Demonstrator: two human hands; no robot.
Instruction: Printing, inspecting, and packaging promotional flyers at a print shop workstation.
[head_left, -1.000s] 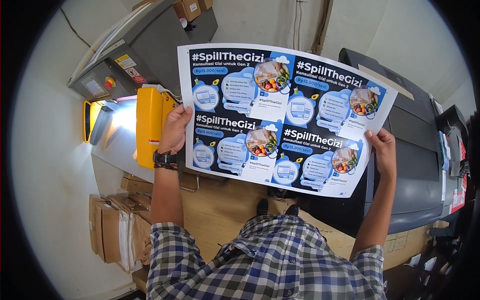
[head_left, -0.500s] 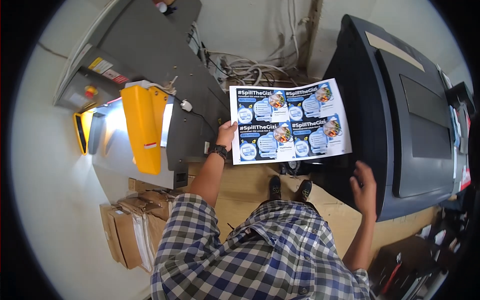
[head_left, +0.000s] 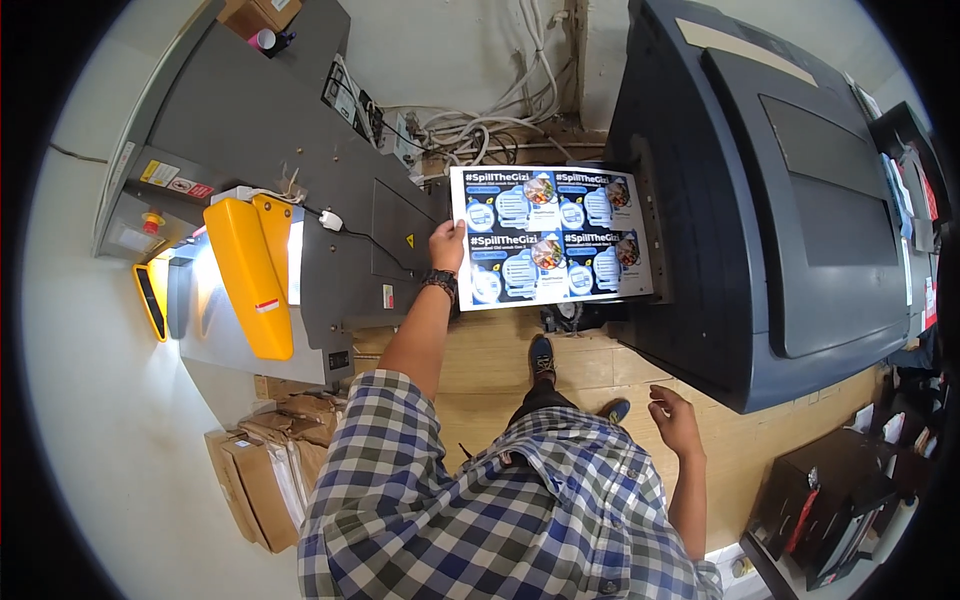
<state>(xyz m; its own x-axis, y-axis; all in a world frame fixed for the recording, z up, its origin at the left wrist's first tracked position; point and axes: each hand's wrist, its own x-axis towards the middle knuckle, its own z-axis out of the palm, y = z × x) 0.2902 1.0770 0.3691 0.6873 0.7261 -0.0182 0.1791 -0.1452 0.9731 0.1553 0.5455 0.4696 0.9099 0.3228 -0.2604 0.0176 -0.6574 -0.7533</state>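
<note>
My left hand (head_left: 447, 246) pinches the left edge of a printed sheet (head_left: 550, 238), held level between the two machines. Four-part blue, white and black artwork with round food pictures covers the sheet. Its right edge reaches the side of the big dark printer (head_left: 740, 220); whether it rests on a support there is hidden beneath it. My right hand (head_left: 678, 420) hangs low, in front of the printer's near corner, loosely bent and holding nothing.
On the left stands a grey machine (head_left: 250, 130) with a yellow guard (head_left: 250, 280) and bright light. Tangled cables (head_left: 490, 125) lie by the back wall. Cardboard boxes (head_left: 255, 490) lean at lower left. A dark cabinet (head_left: 810, 490) stands at lower right.
The printed sheet, tilted and away from the printer's side before, now lies straighter with its right edge at the printer. My right hand has dropped lower and leftward. One foot has stepped forward.
</note>
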